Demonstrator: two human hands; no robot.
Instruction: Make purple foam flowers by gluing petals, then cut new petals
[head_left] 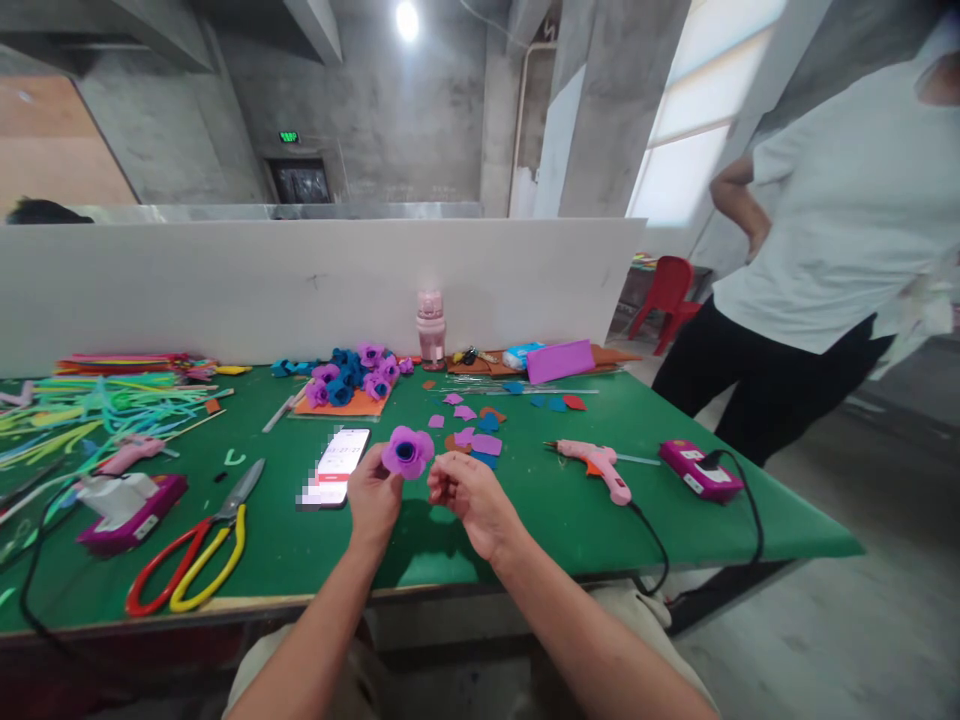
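A purple flower with a dark blue centre (407, 453) is held up over the green table by my left hand (373, 490), whose fingers grip it from below and the left. Just right of the flower is my right hand (471, 492), its fingers curled together near the petals; whether anything small is between them cannot be made out. Purple, blue and brown cut petals (486, 444) lie on the table beyond my hands. A phone (344, 466) with a lit screen rests left of my left hand.
Scissors (217, 545) lie at the left near a magenta power block (135, 515). A pink glue gun (598, 465) and its cord are at the right. Finished flowers (341, 378) and a pink bottle (431, 330) stand farther back. A person (825, 220) stands at the right.
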